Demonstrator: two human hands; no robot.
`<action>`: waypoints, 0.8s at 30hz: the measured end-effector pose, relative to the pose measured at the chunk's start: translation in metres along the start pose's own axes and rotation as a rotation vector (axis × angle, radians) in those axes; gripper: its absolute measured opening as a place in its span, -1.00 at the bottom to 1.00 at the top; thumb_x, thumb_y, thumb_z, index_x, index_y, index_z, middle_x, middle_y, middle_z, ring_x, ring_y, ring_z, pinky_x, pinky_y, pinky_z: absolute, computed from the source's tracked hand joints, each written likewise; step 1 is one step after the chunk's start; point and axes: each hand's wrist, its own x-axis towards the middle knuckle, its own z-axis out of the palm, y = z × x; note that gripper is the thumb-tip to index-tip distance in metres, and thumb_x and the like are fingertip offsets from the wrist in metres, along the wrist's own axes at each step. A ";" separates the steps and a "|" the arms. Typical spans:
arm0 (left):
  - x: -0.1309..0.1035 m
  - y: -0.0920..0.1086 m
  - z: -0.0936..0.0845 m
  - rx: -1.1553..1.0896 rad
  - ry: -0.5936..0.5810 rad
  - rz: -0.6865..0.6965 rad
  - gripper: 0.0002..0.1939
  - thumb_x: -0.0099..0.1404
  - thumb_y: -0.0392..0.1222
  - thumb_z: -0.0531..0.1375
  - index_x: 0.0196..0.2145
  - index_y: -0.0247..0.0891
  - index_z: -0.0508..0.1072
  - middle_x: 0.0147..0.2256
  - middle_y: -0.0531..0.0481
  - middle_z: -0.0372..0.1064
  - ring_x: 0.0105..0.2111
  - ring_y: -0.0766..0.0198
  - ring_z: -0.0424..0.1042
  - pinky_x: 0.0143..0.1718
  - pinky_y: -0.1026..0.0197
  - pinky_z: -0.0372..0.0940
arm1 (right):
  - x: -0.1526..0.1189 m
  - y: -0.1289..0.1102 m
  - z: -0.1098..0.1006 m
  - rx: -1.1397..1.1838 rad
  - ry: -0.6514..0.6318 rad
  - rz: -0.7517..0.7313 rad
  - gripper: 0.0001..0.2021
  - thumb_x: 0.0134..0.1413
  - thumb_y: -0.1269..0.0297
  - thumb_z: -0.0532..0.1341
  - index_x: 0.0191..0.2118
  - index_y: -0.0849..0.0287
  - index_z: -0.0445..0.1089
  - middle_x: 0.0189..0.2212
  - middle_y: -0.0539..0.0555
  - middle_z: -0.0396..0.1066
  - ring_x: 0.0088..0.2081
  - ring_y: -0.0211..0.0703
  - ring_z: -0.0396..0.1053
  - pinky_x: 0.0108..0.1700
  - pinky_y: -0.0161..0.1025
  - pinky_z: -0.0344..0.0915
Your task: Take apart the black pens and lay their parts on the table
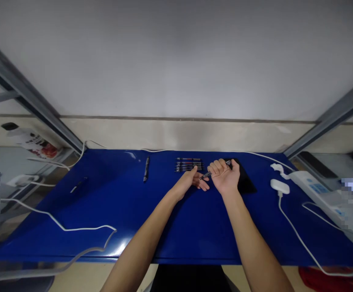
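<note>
My right hand (224, 176) is closed around a dark pen (206, 175), its fingers curled and the palm turned up. The pen slants down to the left, towards my left hand (194, 180). That hand lies palm up with its fingers stretched apart, close to the pen's lower end; whether they touch I cannot tell. Just behind it several similar pens (186, 164) lie side by side in a stack of parallel lines. A single pen (146, 169) lies farther left, pointing away from me. Another dark pen (79, 185) with a pale end rests near the left side.
A black flat object (246, 181) lies partly behind my right hand on the blue tabletop (128, 215). To the right are a white charger (280, 186) with its cable and a white power strip (319, 192). White cables (82, 230) cross the left side. A bottle (32, 142) stands beyond the left frame.
</note>
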 end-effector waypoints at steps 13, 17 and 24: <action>0.000 0.001 0.000 -0.047 -0.024 -0.035 -0.16 0.35 0.34 -0.23 -0.23 -0.48 0.53 -0.39 -0.30 0.53 -0.41 0.13 0.50 -0.30 0.15 0.17 | -0.001 0.001 0.001 -0.039 0.007 0.009 -0.57 0.01 0.13 0.11 -0.55 0.11 -0.25 -0.69 -0.12 -0.18 -0.63 -0.30 -0.10 -0.57 -0.28 0.10; 0.001 0.001 0.000 -0.036 -0.021 -0.038 -0.16 0.36 0.34 -0.25 -0.23 -0.48 0.53 -0.40 -0.30 0.53 -0.42 0.14 0.49 -0.31 0.16 0.17 | -0.002 0.001 0.003 -0.030 0.014 -0.028 -0.56 0.04 0.09 0.10 -0.55 0.11 -0.24 -0.68 -0.12 -0.16 -0.62 -0.29 -0.07 -0.57 -0.28 0.11; 0.000 0.001 -0.001 -0.045 -0.026 -0.033 -0.14 0.35 0.35 -0.26 -0.23 -0.48 0.52 -0.40 -0.30 0.53 -0.42 0.14 0.49 -0.30 0.16 0.17 | -0.002 0.002 0.002 -0.078 0.026 -0.029 -0.58 0.05 0.10 0.10 -0.56 0.11 -0.20 -0.67 -0.12 -0.16 -0.62 -0.30 -0.05 -0.56 -0.27 0.12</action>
